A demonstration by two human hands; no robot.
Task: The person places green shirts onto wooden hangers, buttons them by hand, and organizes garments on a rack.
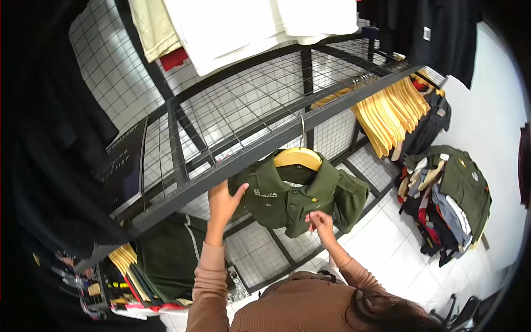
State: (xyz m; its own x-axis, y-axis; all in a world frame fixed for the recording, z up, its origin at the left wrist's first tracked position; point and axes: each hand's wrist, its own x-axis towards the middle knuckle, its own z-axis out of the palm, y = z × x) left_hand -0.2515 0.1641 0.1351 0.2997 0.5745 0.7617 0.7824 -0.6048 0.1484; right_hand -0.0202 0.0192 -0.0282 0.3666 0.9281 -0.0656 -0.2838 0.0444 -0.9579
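Note:
A dark green polo shirt (274, 206) with a collar, front buttons and small chest lettering hangs on a wooden hanger (298, 159), hooked on the black rack's front rail. My left hand (222, 205) is at the shirt's left side, thumb over the front and fingers partly hidden behind the fabric. In front of the lower chest, my right hand (321, 226) has its fingers curled together in a pinch against the cloth. Whether anything small sits between those fingertips cannot be made out.
Bare wooden hangers (390, 113) hang to the right on the rack (265, 139). A pile of folded clothes (448, 196) stands on the tiled floor. Dark green garments (168, 257) hang lower left, near a black sign (124, 166). White shirts (238, 27) hang above.

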